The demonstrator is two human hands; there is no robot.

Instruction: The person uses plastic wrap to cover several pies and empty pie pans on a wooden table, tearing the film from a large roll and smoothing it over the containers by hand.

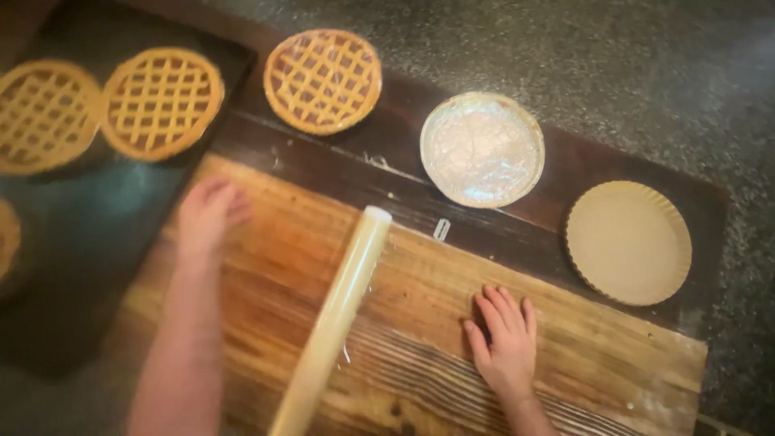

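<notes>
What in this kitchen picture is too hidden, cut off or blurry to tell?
- Head view: the left hand is motion-blurred; whether it touches the dark tray cannot be told.
- The cling film roll runs off the bottom edge, so its lower end is unseen.
- A lattice tart is cut by the left edge.
- The wrapped dish: film hides its contents.
- The right hand lies flat on film on the wooden board.

lattice tarts (323,81), wrapped pie (482,149), paper dish (629,242)
</notes>
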